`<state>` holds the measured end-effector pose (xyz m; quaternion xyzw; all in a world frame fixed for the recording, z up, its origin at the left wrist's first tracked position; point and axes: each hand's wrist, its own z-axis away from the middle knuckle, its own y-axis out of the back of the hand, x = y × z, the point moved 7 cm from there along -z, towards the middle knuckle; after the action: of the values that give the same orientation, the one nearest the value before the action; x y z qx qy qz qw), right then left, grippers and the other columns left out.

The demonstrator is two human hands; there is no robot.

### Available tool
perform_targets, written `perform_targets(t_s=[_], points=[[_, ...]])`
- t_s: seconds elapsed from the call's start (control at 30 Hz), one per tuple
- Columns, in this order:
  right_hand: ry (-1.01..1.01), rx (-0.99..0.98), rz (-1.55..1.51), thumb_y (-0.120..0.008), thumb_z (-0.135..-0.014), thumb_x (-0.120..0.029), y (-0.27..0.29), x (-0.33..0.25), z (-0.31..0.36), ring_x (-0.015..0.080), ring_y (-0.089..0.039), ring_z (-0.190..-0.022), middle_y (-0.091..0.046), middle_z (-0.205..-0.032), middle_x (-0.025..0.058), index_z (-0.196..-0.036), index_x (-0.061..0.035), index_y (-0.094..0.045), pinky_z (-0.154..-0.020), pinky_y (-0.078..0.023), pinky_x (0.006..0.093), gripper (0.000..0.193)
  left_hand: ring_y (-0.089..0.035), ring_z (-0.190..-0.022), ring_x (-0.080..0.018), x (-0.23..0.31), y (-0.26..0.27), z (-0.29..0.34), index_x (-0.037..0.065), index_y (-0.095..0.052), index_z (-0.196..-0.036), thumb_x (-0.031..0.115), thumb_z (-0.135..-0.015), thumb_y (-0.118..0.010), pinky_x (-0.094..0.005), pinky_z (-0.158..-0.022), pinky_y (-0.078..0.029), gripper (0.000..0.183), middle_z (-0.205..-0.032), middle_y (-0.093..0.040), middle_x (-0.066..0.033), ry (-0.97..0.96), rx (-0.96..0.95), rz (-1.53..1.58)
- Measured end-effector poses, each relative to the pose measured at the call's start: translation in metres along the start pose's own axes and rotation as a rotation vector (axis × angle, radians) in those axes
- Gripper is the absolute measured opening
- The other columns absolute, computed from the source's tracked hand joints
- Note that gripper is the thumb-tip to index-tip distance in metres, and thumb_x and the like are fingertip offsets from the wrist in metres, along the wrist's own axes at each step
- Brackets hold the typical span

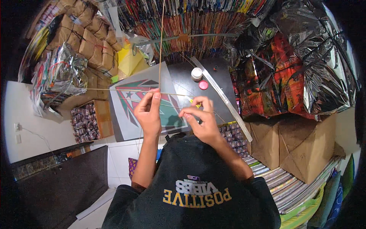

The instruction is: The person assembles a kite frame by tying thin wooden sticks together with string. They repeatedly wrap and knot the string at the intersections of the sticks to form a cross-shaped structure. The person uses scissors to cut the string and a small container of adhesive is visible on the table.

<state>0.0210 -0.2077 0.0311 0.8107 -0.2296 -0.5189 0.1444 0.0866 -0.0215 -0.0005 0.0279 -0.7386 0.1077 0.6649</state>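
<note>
My left hand [148, 111] pinches a thin bamboo stick [161, 38] that rises straight toward the far wall, at the spot where it crosses a second, horizontal thin stick [114, 90]. My right hand [201, 119] is closed just to the right, fingers pinched on a fine thread with a small yellow piece [198, 105] at its fingertips. Beneath both hands lies a grey paper kite sheet [129, 114] printed with red and green triangles and a star.
A dark table [183, 82] holds a white jar [196, 73], a pink lid [203, 85] and a long flat strip [225, 100]. Stacked kites line the far wall; foil bundles [305, 57] at right, cardboard boxes [297, 145], paper-wrapped packs [91, 38] at left.
</note>
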Motion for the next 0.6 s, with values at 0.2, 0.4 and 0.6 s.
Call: perform_targets(t_s=[0.2, 0.4, 0.6], points=[[-0.314, 0.078, -0.276, -0.06, -0.097, -0.014, 0.002, 0.025, 0.004, 0.0229, -0.064, -0.098, -0.068, -0.101, 0.0125, -0.103, -0.0056, -0.072, -0.088, -0.043, 0.0334, 0.016, -0.059, -0.089, -0.0079, 0.004, 0.002, 0.007, -0.006, -0.071, -0.104, 0.008, -0.095, -0.069, -0.0228, -0.081, -0.047, 0.017, -0.1, -0.069, -0.0047, -0.038, 0.024, -0.015], [-0.639, 0.433, -1.093, -0.057, -0.101, -0.014, -0.012, 0.061, 0.018, 0.0174, -0.064, -0.102, -0.068, -0.11, 0.0089, -0.114, -0.0003, -0.064, -0.086, -0.045, 0.0274, 0.02, -0.061, -0.09, -0.0093, 0.002, 0.0, 0.018, -0.005, -0.072, -0.104, 0.007, -0.095, -0.069, -0.0236, -0.081, -0.048, 0.016, -0.101, -0.069, -0.0064, -0.111, 0.027, -0.064], [-0.738, 0.381, -1.277, -0.059, -0.097, -0.01, -0.019, 0.071, 0.023, 0.0126, -0.061, -0.092, -0.065, -0.095, 0.0047, -0.105, -0.0013, -0.063, -0.084, -0.045, 0.0268, 0.012, -0.061, -0.091, -0.0097, 0.004, -0.002, 0.019, -0.005, -0.072, -0.105, 0.006, -0.095, -0.068, -0.0239, -0.08, -0.049, 0.015, -0.102, -0.069, -0.0065, -0.09, 0.033, -0.018]])
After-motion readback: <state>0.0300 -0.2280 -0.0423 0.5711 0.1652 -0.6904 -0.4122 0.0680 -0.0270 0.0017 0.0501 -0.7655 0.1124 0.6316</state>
